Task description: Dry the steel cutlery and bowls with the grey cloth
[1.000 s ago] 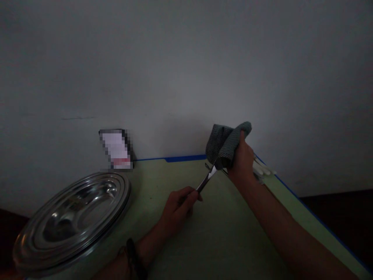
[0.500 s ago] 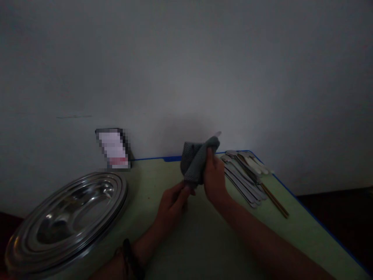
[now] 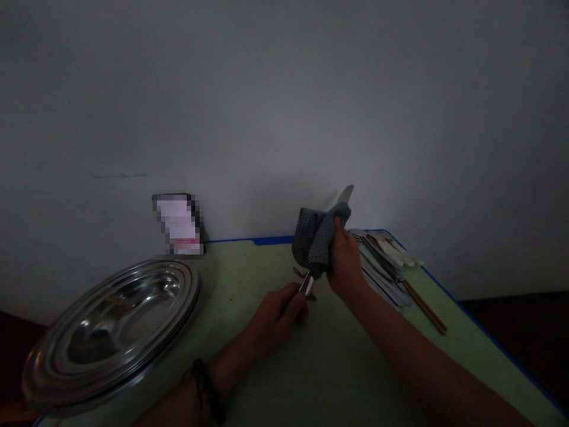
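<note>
A table knife (image 3: 346,193) slants up to the right above the table, its blade tip pointing at the wall. My left hand (image 3: 284,311) is closed on the lower end of its shiny metal handle. Wrapped round the middle of the knife is a grey-green patterned cloth (image 3: 322,237), and my right hand (image 3: 345,261) grips the cloth with the thumb along it. The cloth hides the part of the knife between handle and tip. Close beside my right hand lies a row of cutlery (image 3: 382,284) on the table.
Stacked steel divided plates (image 3: 44,373) stand at the left of the green table (image 3: 249,267). Behind them a blurred phone (image 3: 180,222) leans on the wall. Brown chopsticks (image 3: 424,305) and white-handled cutlery (image 3: 400,252) lie by the blue right edge.
Both hands have shifted to the right in view with the knife and cloth. More blade tip and more of the handle now show outside the cloth. My view has turned slightly left.
</note>
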The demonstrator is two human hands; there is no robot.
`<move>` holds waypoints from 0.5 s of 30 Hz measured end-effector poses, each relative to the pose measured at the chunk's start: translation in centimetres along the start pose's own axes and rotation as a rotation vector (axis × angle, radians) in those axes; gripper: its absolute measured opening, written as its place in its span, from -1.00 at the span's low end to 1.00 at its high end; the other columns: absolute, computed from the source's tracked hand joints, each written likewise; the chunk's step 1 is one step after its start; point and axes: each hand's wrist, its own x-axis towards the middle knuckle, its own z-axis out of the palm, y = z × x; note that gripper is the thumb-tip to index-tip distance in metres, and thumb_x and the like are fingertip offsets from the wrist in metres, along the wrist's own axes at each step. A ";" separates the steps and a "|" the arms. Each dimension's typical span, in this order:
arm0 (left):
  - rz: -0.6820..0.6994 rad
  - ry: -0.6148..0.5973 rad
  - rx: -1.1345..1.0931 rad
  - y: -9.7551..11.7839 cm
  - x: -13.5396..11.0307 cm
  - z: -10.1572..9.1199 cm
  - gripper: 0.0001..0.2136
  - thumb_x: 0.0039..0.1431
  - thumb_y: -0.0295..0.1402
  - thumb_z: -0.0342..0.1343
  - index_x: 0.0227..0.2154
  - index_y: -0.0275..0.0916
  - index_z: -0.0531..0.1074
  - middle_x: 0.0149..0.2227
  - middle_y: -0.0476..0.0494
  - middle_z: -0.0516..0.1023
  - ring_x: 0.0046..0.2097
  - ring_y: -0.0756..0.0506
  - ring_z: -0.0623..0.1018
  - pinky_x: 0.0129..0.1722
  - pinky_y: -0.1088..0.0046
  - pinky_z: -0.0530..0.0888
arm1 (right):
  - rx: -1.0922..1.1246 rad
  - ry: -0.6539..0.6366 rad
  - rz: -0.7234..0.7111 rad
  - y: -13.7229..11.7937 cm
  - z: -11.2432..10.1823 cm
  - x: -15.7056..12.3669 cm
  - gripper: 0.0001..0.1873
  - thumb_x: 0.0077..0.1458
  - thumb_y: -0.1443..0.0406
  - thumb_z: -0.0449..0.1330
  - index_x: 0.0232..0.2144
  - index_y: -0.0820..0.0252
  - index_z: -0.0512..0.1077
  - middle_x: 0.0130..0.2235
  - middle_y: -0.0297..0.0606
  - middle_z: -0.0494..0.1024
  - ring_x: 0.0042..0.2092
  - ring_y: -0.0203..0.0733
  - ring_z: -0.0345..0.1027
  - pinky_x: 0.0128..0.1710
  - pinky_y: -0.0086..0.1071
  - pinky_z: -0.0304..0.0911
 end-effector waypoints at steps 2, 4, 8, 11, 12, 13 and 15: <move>0.017 0.070 0.079 0.1 0.1 0.0 -0.69 0.22 -0.19 -0.16 -0.47 -0.25 0.37 -0.64 0.05 0.32 -0.57 0.05 0.32 -0.52 0.55 0.26 | -0.012 -0.001 -0.005 0.2 0.0 -0.2 -0.52 -0.06 -0.10 0.07 -0.50 0.22 0.36 -0.47 -0.30 0.44 -0.43 -0.28 0.27 -0.46 -0.44 0.17; 0.006 0.140 0.112 0.3 0.2 0.0 -0.67 0.19 -0.20 -0.14 -0.60 -0.23 0.30 -0.68 0.08 0.28 -0.62 0.07 0.27 -0.55 0.56 0.22 | -0.053 -0.006 -0.004 0.8 0.1 -0.5 -0.51 -0.05 -0.11 0.05 -0.51 0.22 0.35 -0.49 -0.31 0.43 -0.45 -0.28 0.26 -0.49 -0.43 0.15; -0.056 0.246 0.124 0.6 0.5 -0.3 -0.69 0.12 -0.21 -0.06 -0.66 -0.22 0.27 -0.72 0.11 0.21 -0.64 0.07 0.21 -0.61 0.56 0.15 | -0.111 -0.047 -0.003 1.6 0.2 -0.7 -0.50 -0.04 -0.11 0.03 -0.48 0.22 0.37 -0.52 -0.32 0.42 -0.46 -0.28 0.25 -0.50 -0.43 0.12; -0.055 0.337 0.092 0.5 0.7 -0.6 -0.64 0.16 -0.17 -0.09 -0.67 -0.23 0.22 -0.70 0.10 0.17 -0.62 0.08 0.19 -0.60 0.56 0.14 | -0.180 -0.158 -0.015 0.5 -0.1 -0.1 -0.50 -0.02 -0.09 0.03 -0.48 0.24 0.39 -0.53 -0.35 0.41 -0.48 -0.30 0.22 -0.49 -0.43 0.10; -0.043 0.362 0.045 0.5 0.8 -0.6 -0.63 0.18 -0.14 -0.12 -0.66 -0.23 0.20 -0.69 0.11 0.16 -0.61 0.08 0.18 -0.60 0.56 0.14 | -0.227 -0.227 -0.023 -0.1 -0.4 0.2 -0.52 -0.02 -0.08 0.05 -0.48 0.25 0.40 -0.53 -0.35 0.41 -0.47 -0.30 0.22 -0.47 -0.43 0.10; -0.031 0.374 -0.024 0.4 0.9 -0.7 -0.62 0.19 -0.12 -0.13 -0.65 -0.23 0.19 -0.67 0.11 0.15 -0.61 0.08 0.18 -0.61 0.56 0.14 | -0.288 -0.311 -0.033 -0.8 -0.7 0.4 -0.53 -0.01 -0.06 0.06 -0.48 0.25 0.42 -0.53 -0.36 0.42 -0.46 -0.29 0.23 -0.45 -0.43 0.10; -0.014 0.366 -0.193 0.1 1.2 -0.7 -0.64 0.18 -0.07 -0.11 -0.58 -0.23 0.19 -0.65 0.13 0.13 -0.61 0.09 0.17 -0.62 0.58 0.15 | -0.449 -0.496 -0.088 -2.2 -1.4 0.8 -0.59 0.01 0.00 0.08 -0.48 0.24 0.44 -0.52 -0.37 0.44 -0.43 -0.28 0.25 -0.41 -0.42 0.11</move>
